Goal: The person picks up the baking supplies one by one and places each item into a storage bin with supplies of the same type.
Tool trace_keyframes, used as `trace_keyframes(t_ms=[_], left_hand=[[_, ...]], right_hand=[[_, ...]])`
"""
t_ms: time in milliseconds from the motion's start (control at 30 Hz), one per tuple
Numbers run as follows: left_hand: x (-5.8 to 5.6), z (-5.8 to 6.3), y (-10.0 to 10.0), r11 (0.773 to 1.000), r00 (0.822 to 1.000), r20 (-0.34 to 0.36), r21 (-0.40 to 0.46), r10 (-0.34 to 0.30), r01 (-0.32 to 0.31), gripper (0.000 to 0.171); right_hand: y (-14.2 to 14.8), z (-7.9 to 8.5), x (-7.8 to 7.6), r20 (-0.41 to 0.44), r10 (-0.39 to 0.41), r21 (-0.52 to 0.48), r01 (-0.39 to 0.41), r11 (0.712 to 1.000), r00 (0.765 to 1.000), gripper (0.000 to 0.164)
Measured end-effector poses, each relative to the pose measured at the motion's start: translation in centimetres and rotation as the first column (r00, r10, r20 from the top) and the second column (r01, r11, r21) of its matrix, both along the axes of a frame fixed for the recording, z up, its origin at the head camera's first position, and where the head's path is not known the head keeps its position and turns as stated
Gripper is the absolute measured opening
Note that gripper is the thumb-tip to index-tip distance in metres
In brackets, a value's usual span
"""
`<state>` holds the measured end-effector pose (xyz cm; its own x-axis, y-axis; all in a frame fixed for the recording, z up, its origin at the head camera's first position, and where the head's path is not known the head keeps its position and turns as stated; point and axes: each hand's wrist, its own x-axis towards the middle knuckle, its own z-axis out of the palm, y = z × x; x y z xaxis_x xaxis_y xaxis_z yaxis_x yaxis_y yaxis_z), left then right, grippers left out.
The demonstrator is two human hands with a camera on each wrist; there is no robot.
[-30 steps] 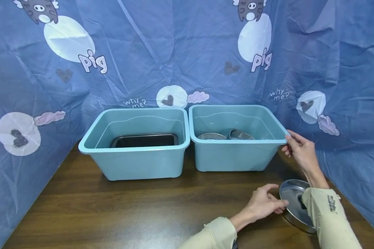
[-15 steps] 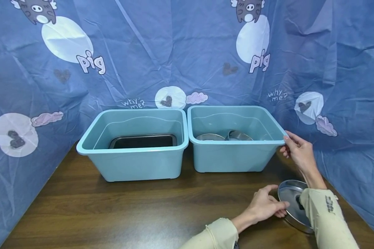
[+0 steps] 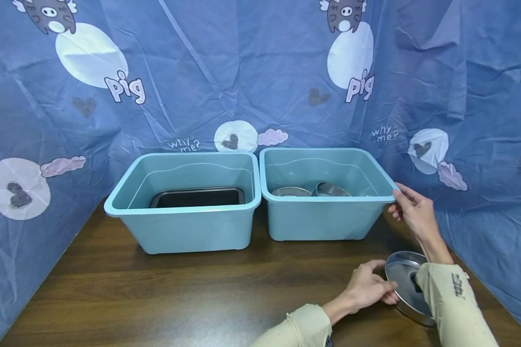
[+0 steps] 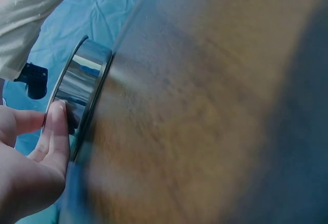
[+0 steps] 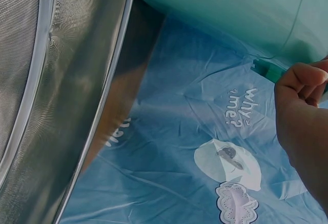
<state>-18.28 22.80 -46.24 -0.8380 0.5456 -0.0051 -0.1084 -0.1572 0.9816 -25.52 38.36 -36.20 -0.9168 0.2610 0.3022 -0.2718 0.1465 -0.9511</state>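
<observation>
A round metal sieve point(image 3: 403, 277) lies on the table at the right, partly hidden by the right sleeve. Its fine mesh point(image 5: 18, 55) fills the left edge of the right wrist view. My left hand point(image 3: 369, 290) pinches the near-left rim of the sieve between thumb and fingers; the left wrist view shows the fingertips point(image 4: 59, 114) against its shiny side wall. Farther back, my right hand point(image 3: 421, 219) grips the front right corner of the right blue bin point(image 3: 314, 219) by its rim. Two round metal pieces point(image 3: 293, 192) show inside that bin, their lower parts hidden by the front wall.
Left of it stands a second blue bin point(image 3: 191, 231), with a dark rectangular pan point(image 3: 199, 196) inside. Both bins rest on the brown wooden table point(image 3: 178, 294). A blue printed cloth point(image 3: 178, 72) hangs close behind and along the sides.
The head view has shifted slightly, so everything sits a little farther left in it. Both hands keep their places on the sieve and the bin rim.
</observation>
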Motion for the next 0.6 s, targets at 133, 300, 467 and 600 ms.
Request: trace_keyframes(t_ms=[133,300,467,600], left_hand=[[-0.02,0.00,-0.11,1.000,1.000,0.003,0.007,0.002,-0.002,0.046],[-0.01,0.01,-0.34,1.000,1.000,0.015,0.025,0.011,-0.011,0.046],[-0.03,0.19,-0.50,0.999,1.000,0.002,0.039,0.024,-0.024,0.049],[0.01,0.33,-0.54,0.998,1.000,-0.001,0.049,0.031,-0.031,0.052]], right_hand=[[0.39,-0.35,-0.29,0.007,-0.001,0.005,0.001,1.000,1.000,0.054],[0.32,-0.25,-0.27,0.011,0.000,0.000,0.000,1.000,1.000,0.055],[0.26,-0.17,-0.28,0.011,0.001,-0.007,-0.001,1.000,1.000,0.056],[0.20,-0.15,-0.19,0.009,-0.002,-0.006,0.002,1.000,1.000,0.056]])
